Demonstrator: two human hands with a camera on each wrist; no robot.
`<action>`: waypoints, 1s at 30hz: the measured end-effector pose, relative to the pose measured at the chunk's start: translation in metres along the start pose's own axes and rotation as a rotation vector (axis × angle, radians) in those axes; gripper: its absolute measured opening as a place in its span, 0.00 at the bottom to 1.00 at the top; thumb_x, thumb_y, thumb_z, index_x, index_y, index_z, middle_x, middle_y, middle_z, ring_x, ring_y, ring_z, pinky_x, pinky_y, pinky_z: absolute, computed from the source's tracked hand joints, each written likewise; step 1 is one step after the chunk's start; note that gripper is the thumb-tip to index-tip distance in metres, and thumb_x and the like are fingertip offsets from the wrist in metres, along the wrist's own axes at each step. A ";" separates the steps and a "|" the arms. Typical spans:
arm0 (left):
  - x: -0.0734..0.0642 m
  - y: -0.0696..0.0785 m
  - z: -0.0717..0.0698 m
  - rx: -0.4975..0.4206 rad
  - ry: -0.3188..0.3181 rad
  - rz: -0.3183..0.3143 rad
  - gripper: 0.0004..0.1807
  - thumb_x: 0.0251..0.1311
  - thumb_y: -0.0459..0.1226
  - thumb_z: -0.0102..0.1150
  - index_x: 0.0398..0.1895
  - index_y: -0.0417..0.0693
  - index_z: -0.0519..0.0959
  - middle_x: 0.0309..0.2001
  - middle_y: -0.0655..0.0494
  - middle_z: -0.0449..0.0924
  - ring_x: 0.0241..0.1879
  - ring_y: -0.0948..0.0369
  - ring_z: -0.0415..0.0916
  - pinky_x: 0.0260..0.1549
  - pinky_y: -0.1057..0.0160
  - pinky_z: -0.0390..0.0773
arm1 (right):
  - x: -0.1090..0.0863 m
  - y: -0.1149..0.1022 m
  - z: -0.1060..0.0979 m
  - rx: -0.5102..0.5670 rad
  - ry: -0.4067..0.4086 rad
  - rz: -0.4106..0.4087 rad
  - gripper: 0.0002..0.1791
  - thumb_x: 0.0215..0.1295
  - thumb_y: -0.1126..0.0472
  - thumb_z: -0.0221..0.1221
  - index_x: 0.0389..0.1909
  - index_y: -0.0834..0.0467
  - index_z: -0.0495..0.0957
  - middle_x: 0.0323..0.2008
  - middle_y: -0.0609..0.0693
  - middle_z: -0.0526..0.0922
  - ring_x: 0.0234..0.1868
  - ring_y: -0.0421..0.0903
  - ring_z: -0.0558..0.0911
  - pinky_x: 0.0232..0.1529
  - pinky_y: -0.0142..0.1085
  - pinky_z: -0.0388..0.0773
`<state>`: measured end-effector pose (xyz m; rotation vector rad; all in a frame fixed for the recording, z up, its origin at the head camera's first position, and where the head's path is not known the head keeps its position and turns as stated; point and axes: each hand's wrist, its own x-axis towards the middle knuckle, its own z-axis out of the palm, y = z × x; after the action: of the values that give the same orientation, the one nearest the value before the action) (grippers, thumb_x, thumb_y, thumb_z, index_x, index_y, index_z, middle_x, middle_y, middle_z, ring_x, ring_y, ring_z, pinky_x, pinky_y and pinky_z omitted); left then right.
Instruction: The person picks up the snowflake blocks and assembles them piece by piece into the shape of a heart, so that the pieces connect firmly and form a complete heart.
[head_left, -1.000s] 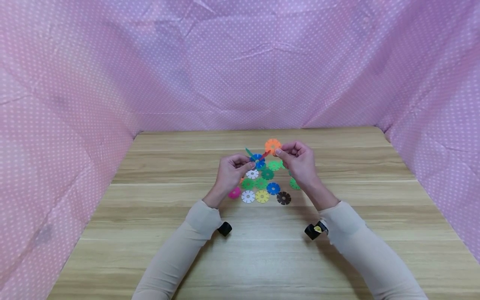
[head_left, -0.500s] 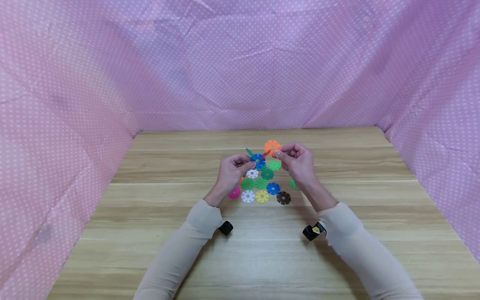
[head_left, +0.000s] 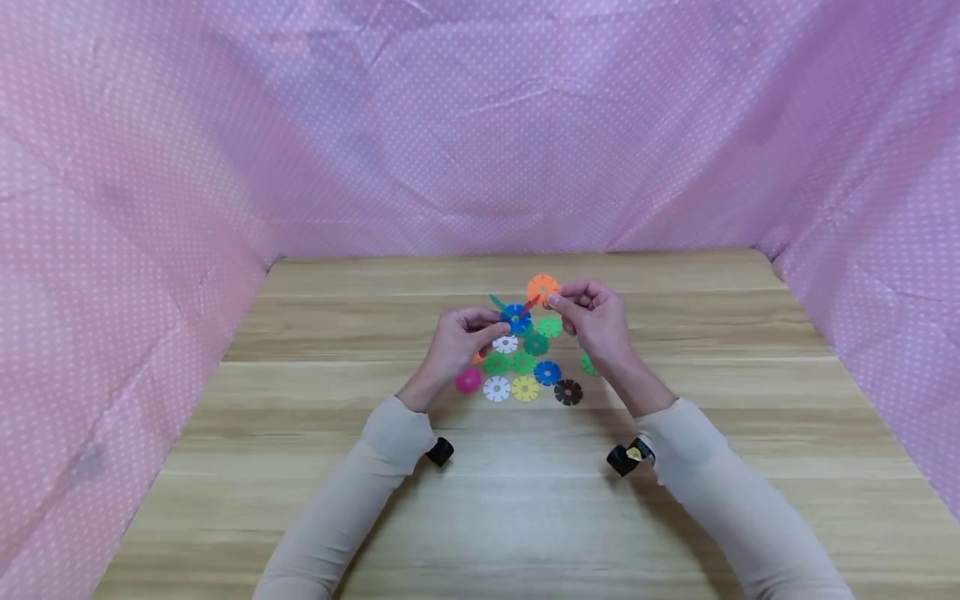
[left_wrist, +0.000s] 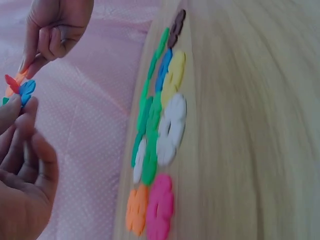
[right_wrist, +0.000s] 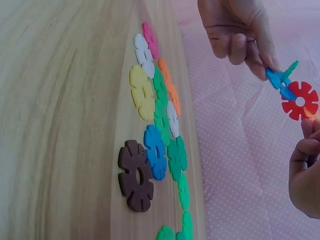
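My left hand (head_left: 456, 343) pinches a blue notched disc (head_left: 515, 313) between thumb and fingers above the table. A green disc (right_wrist: 291, 69) and a red disc (right_wrist: 290, 106) are slotted into the blue one and stand out at angles. With thumb and fingertips my right hand (head_left: 602, 327) holds an orange notched disc (head_left: 537, 285). Its edge meets the red disc; whether the slots are engaged I cannot tell. In the right wrist view the fingers hide most of the orange disc.
Loose discs lie flat on the wooden table (head_left: 517, 500) below the hands: brown (head_left: 567, 383), yellow (head_left: 524, 380), pink (head_left: 468, 381), another blue (head_left: 547, 364), white (head_left: 497, 380) and several green ones. A pink dotted cloth (head_left: 480, 150) surrounds the table's back and sides.
Both hands keep hold of the same discs and stay nearly in place. The left wrist has shifted slightly left, and the head view has tilted a little.
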<state>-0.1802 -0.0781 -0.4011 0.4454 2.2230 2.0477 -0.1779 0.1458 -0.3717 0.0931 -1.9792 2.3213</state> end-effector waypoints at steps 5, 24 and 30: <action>-0.003 0.006 -0.016 0.070 -0.039 -0.065 0.12 0.64 0.41 0.68 0.45 0.43 0.86 0.43 0.37 0.85 0.28 0.52 0.79 0.31 0.50 0.83 | 0.002 -0.003 -0.003 -0.018 -0.009 -0.013 0.07 0.66 0.71 0.65 0.42 0.67 0.78 0.30 0.48 0.87 0.18 0.38 0.70 0.19 0.25 0.68; 0.009 0.039 -0.029 0.232 -0.045 -0.015 0.12 0.65 0.41 0.68 0.47 0.45 0.86 0.38 0.53 0.85 0.40 0.44 0.78 0.31 0.58 0.78 | -0.006 -0.004 -0.010 -0.257 -0.112 -0.136 0.12 0.65 0.61 0.68 0.45 0.64 0.85 0.32 0.53 0.86 0.21 0.41 0.72 0.20 0.27 0.71; 0.013 0.038 -0.013 0.207 -0.105 -0.029 0.15 0.63 0.45 0.69 0.48 0.48 0.86 0.40 0.54 0.85 0.41 0.39 0.78 0.30 0.60 0.76 | -0.008 -0.003 -0.004 -0.277 -0.177 -0.189 0.12 0.67 0.63 0.67 0.47 0.65 0.85 0.30 0.54 0.83 0.21 0.42 0.70 0.20 0.28 0.68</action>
<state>-0.1901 -0.0850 -0.3601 0.5209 2.3721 1.7445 -0.1691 0.1496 -0.3706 0.4575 -2.2424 1.9655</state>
